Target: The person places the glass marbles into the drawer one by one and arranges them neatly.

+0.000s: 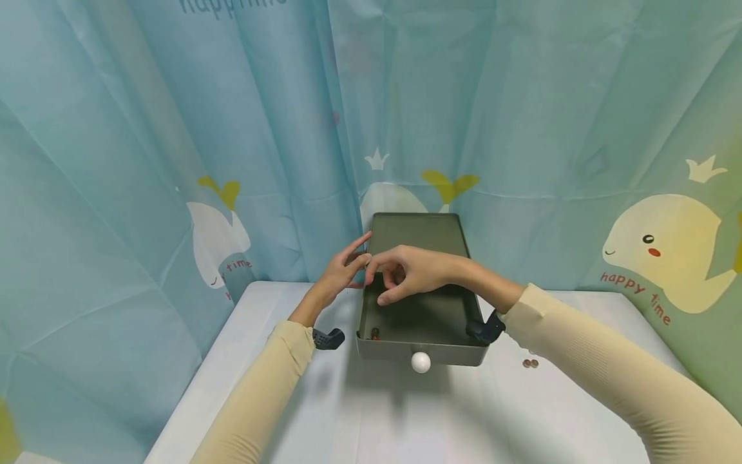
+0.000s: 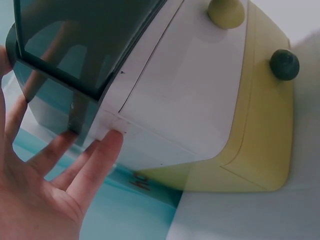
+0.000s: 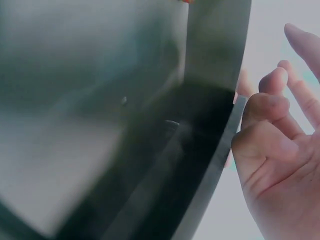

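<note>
My left hand [image 1: 335, 278] is at the left side of a small cabinet with a dark green top [image 1: 414, 233]. In the left wrist view its spread fingertips touch the dark glossy part and the white section [image 2: 185, 80]. Below the top, a dark green drawer [image 1: 429, 322] with a white knob [image 1: 420, 362] stands pulled out. Over the drawer's left rim, my right hand [image 1: 414, 274] hovers with loosely bent fingers and nothing visible in its grasp. Close by, its index finger overlaps the left thumb. Small reddish-brown pieces [image 1: 375, 334] lie in the drawer's front left corner.
Two small brown round pieces [image 1: 530, 363] lie on the white table [image 1: 400, 425], right of the drawer. Lower down, the cabinet has a yellow section [image 2: 265, 115] with a dark green knob [image 2: 284, 64]. A blue whale-print curtain [image 1: 278, 129] surrounds the table.
</note>
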`<state>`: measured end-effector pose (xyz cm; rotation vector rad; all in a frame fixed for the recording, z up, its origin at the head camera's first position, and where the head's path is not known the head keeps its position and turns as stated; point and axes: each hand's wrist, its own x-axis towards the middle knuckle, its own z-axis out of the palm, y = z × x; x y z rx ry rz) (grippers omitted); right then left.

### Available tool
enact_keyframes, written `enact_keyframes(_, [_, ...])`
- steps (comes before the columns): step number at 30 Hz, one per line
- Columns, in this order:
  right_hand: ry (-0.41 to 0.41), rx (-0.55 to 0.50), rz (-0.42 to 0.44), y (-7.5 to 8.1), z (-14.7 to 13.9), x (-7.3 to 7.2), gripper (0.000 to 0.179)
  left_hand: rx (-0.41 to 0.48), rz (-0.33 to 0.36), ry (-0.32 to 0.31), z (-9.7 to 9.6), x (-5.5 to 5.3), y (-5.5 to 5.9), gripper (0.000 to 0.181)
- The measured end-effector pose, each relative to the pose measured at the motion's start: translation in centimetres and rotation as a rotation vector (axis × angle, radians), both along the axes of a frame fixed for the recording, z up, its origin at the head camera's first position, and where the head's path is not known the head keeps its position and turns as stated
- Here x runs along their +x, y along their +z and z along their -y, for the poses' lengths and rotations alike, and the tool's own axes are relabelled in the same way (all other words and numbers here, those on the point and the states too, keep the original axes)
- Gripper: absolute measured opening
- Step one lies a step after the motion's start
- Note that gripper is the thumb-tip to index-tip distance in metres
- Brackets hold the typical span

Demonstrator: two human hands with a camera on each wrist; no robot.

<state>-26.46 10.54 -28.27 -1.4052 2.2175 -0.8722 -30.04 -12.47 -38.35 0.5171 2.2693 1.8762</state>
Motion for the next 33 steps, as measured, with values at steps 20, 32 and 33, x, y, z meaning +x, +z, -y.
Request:
enact_keyframes(20, [-0.036, -0.066, -0.012, 2.1, -2.8, 0.6, 0.036, -0.002, 0.019, 0.02, 0.0, -0.2, -0.1, 0.059])
enact_keyframes(32, [-0.087, -0.094, -0.017, 2.1, -5.0, 1.1, 0.035, 0.006, 0.027, 0.022, 0.0, 0.0, 0.0, 0.06])
enact_keyframes(33, [-0.097, -0.099, -0.021, 2.2, -5.2, 1.2, 0.035, 0.005, 0.027, 0.024, 0.0, 0.0, 0.0, 0.06])
